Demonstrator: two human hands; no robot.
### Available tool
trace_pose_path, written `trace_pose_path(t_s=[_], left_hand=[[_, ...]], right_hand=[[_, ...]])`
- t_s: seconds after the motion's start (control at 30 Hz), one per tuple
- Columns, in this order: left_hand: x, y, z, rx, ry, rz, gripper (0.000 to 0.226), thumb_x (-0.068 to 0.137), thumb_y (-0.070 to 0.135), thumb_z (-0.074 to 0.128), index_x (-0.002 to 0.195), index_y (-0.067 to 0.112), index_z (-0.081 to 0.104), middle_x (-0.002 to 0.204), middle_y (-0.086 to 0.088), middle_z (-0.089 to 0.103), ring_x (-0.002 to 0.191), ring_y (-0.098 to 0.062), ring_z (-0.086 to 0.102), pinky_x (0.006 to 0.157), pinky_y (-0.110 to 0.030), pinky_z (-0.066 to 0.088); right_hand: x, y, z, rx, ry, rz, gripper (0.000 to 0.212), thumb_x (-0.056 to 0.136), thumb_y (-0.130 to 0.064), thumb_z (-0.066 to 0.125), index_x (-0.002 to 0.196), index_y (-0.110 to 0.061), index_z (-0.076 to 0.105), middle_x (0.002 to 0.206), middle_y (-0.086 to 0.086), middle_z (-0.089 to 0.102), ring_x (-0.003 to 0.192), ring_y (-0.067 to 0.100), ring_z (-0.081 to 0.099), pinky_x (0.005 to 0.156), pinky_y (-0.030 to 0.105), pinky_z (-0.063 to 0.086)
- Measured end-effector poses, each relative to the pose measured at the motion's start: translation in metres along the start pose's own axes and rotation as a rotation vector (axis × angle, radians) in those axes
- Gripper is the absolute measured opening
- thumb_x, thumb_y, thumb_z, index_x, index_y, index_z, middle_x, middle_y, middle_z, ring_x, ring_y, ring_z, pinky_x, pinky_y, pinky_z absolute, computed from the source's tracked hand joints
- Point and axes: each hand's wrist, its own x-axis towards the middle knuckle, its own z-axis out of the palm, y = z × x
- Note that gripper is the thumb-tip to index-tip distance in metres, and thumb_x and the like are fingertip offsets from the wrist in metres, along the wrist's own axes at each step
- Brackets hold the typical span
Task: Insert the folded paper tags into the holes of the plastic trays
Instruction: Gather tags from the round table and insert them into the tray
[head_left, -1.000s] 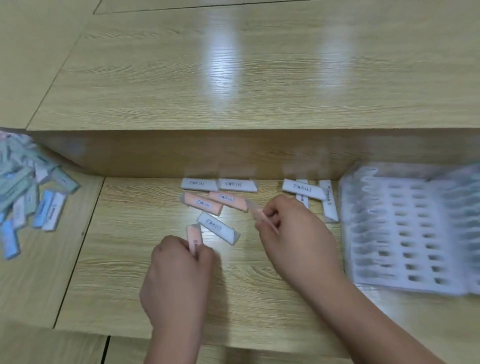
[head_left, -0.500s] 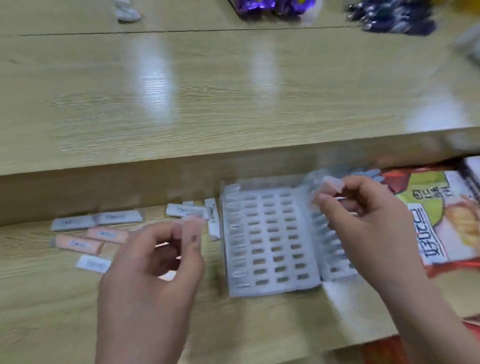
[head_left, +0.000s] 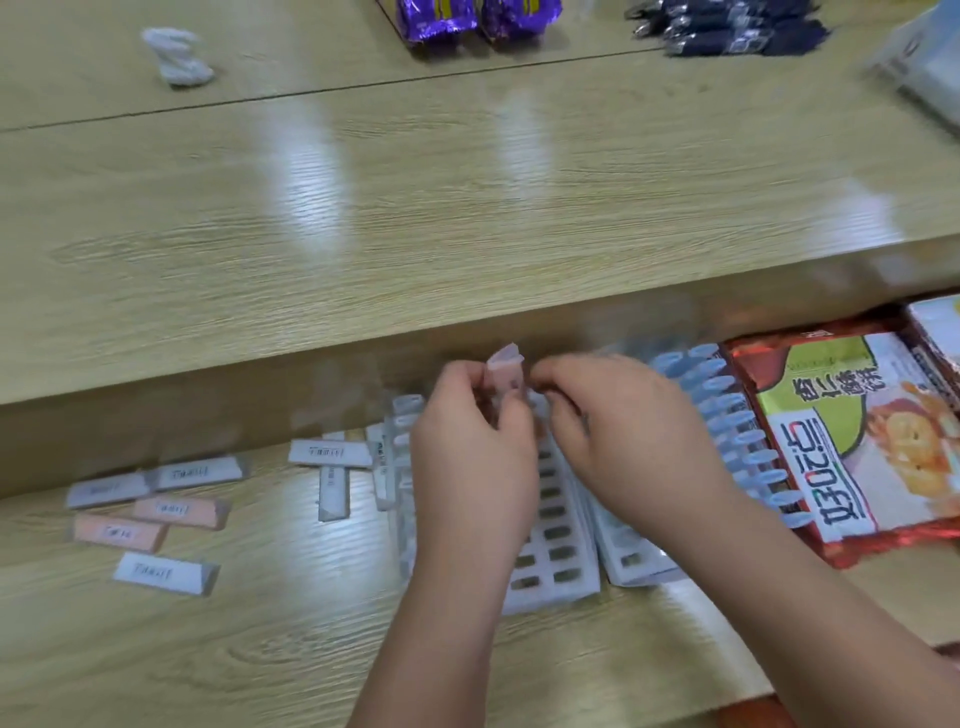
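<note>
Work surface: lower bench (head_left: 311, 649), closed at the back by the riser of a raised upper level, with its front edge near the bottom of the view. There is bare wood in front of the hands and between the loose tags and the trays.

Left hand (head_left: 472, 457): grip pinches a pink folded paper tag (head_left: 504, 371) between thumb and fingers, held above the far end of the white plastic tray (head_left: 550, 545). The tag's long axis is near upright. Its folded end points up and away toward the riser, and its lower end is hidden in the fingers.

Right hand (head_left: 623, 441): fingers curled, tips just beside the tag. Cannot tell whether this grip holds anything.

A second tray (head_left: 634, 556) lies partly under the first on its right, with a row of bluish pockets (head_left: 727, 415) along its far side, beside a snack packet (head_left: 841, 431).

Loose tags lie flat to the left, long axes mostly crosswise: white (head_left: 197, 474), pink (head_left: 179, 512), white (head_left: 163, 571). One white tag (head_left: 332, 491) lies lengthwise near the tray's left edge.
</note>
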Motion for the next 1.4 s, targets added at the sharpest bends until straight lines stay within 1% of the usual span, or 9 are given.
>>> trace_pose_path(t_s=[0.13, 0.3, 0.5, 0.7, 0.87, 1.07, 1.17, 1.27, 1.4], left_hand=[[-0.002, -0.003, -0.003, -0.088, 0.007, -0.114, 0.006, 0.097, 0.034, 0.059, 0.091, 0.031, 0.059, 0.083, 0.011, 0.069, 0.073, -0.002, 0.063, 0.062, -0.023, 0.044], [-0.025, -0.004, -0.024, -0.082, 0.111, -0.048, 0.009, 0.093, 0.029, 0.064, 0.086, 0.034, 0.061, 0.083, 0.023, 0.068, 0.074, 0.004, 0.066, 0.063, -0.021, 0.049], [-0.035, -0.012, -0.050, -0.107, 0.187, -0.044, 0.013, 0.088, 0.025, 0.069, 0.081, 0.034, 0.066, 0.083, 0.024, 0.069, 0.075, 0.001, 0.066, 0.069, -0.038, 0.059], [-0.030, -0.021, -0.056, -0.042, 0.089, -0.075, 0.017, 0.088, 0.023, 0.072, 0.075, 0.031, 0.064, 0.079, 0.027, 0.067, 0.063, 0.000, 0.062, 0.056, -0.023, 0.045], [-0.031, -0.023, -0.055, 0.030, 0.069, -0.042, 0.017, 0.089, 0.028, 0.070, 0.075, 0.035, 0.062, 0.085, 0.032, 0.063, 0.066, 0.003, 0.061, 0.049, -0.013, 0.042], [-0.033, -0.011, -0.037, 0.100, 0.061, 0.073, 0.015, 0.093, 0.035, 0.065, 0.080, 0.039, 0.059, 0.091, 0.034, 0.061, 0.074, 0.010, 0.061, 0.054, -0.009, 0.045], [-0.028, -0.011, -0.029, 0.069, 0.083, 0.023, 0.016, 0.094, 0.028, 0.064, 0.081, 0.036, 0.061, 0.075, 0.020, 0.064, 0.069, 0.005, 0.062, 0.049, -0.014, 0.046], [-0.025, -0.007, -0.018, 0.050, 0.091, 0.031, 0.014, 0.096, 0.021, 0.059, 0.090, 0.031, 0.067, 0.077, 0.017, 0.064, 0.067, -0.003, 0.062, 0.057, -0.032, 0.055], [-0.021, -0.006, -0.002, 0.075, 0.104, 0.053, 0.016, 0.098, 0.017, 0.057, 0.097, 0.028, 0.068, 0.089, 0.012, 0.067, 0.082, -0.015, 0.065, 0.071, -0.038, 0.055]], right_hand=[[0.000, -0.003, 0.002, -0.237, 0.026, -0.079, 0.008, 0.083, -0.023, 0.067, 0.090, -0.023, 0.071, 0.083, -0.008, 0.069, 0.085, 0.023, 0.055, 0.050, 0.028, 0.039], [0.006, -0.012, 0.007, -0.373, 0.018, -0.192, 0.010, 0.074, -0.026, 0.074, 0.069, -0.022, 0.067, 0.065, -0.007, 0.064, 0.074, 0.024, 0.054, 0.057, 0.029, 0.031], [0.017, -0.032, 0.024, -0.513, -0.081, -0.131, 0.026, 0.071, -0.039, 0.078, 0.056, -0.024, 0.062, 0.053, -0.008, 0.060, 0.066, 0.019, 0.056, 0.060, 0.027, 0.024], [0.018, -0.029, 0.027, -0.355, -0.081, -0.100, 0.026, 0.090, -0.045, 0.053, 0.088, -0.027, 0.071, 0.086, -0.005, 0.065, 0.091, 0.023, 0.053, 0.068, 0.031, 0.029], [0.018, -0.017, 0.002, 0.135, -0.026, -0.005, 0.004, 0.086, -0.035, 0.064, 0.090, -0.033, 0.065, 0.081, -0.015, 0.062, 0.080, 0.005, 0.060, 0.067, 0.035, 0.052], [0.015, -0.006, -0.013, 0.232, -0.012, 0.015, 0.016, 0.086, -0.027, 0.069, 0.100, -0.032, 0.062, 0.086, -0.017, 0.069, 0.085, 0.004, 0.064, 0.075, 0.039, 0.054], [0.014, 0.000, -0.008, 0.145, 0.040, 0.009, 0.014, 0.090, -0.033, 0.064, 0.104, -0.032, 0.067, 0.087, -0.012, 0.070, 0.085, 0.012, 0.063, 0.071, 0.040, 0.053], [0.014, 0.008, -0.002, 0.106, 0.054, -0.041, 0.017, 0.092, -0.035, 0.063, 0.106, -0.031, 0.073, 0.093, -0.012, 0.070, 0.091, 0.016, 0.058, 0.076, 0.037, 0.049], [0.013, 0.016, 0.002, 0.125, 0.123, -0.070, 0.018, 0.092, -0.030, 0.065, 0.106, -0.029, 0.075, 0.095, -0.013, 0.071, 0.089, 0.017, 0.061, 0.077, 0.032, 0.047]])
